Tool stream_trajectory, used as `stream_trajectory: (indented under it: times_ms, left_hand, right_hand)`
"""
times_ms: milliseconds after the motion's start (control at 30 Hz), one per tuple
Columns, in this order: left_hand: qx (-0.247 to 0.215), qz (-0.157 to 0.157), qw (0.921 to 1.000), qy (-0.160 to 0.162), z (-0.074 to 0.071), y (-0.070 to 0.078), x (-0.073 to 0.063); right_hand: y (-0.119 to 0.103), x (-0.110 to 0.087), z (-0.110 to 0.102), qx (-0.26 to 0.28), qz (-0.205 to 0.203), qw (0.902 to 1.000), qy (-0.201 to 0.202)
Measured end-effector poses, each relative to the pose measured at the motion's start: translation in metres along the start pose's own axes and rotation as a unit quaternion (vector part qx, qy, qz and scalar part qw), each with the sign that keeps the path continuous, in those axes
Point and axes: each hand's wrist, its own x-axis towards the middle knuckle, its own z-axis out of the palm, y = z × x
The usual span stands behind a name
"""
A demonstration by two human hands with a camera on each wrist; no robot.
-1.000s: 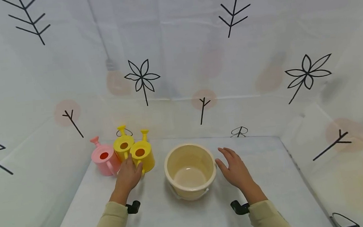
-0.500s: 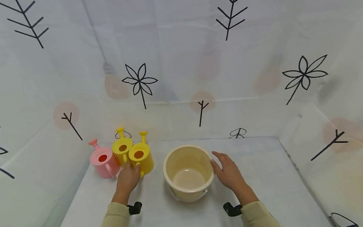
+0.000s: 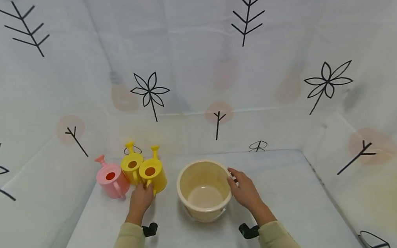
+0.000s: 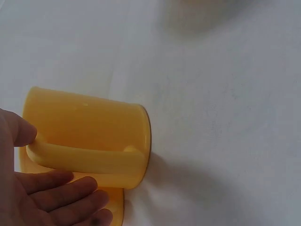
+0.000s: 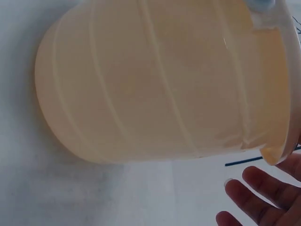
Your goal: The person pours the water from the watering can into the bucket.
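My left hand [image 3: 141, 202] is at the handle of the front yellow watering can [image 3: 158, 178]. In the left wrist view the thumb tip touches the top of that can's handle [image 4: 89, 159], and the fingers [image 4: 66, 193] stretch out along its other side. A second yellow watering can [image 3: 128, 163] and a pink one [image 3: 110, 187] stand close beside it. My right hand [image 3: 244, 191] is at the right rim of a cream bucket [image 3: 206, 214], thumb toward the opening. In the right wrist view its fingers [image 5: 254, 200] are spread loosely below the rim, off the bucket's wall.
All the cans and the bucket stand on a white-covered table [image 3: 282, 195]. White cloth walls [image 3: 187, 81] printed with plants enclose its back and sides. A thin white bail [image 3: 224, 211] hangs low on the bucket's front.
My right hand has moved left, closing in on the bucket's rim. My left hand has stayed by the front yellow can's handle. The head view has shifted slightly.
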Motion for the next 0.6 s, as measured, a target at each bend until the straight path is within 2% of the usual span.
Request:
stream_trajectory:
  times_ms: [100,333,467,600]
  left_hand:
    - [-0.012,0.000,0.9999,0.012,0.005,-0.002,-0.001]
    - [-0.027,0.031,0.9985,0.037,0.014,-0.005,0.001]
    - [-0.047,0.016,0.9984,0.027,0.017,-0.004,0.001]
    - [-0.086,-0.006,0.9962,0.017,0.018,-0.003,0.000]
  right_hand:
    - [-0.002,0.000,0.002,0.014,0.016,0.9998,0.003]
    - [-0.004,0.000,0.006,0.042,0.055,0.9976,0.004]
    - [-0.006,0.000,0.007,0.068,0.067,0.9954,0.010]
    - [-0.006,-0.001,0.010,0.099,0.082,0.9915,0.018]
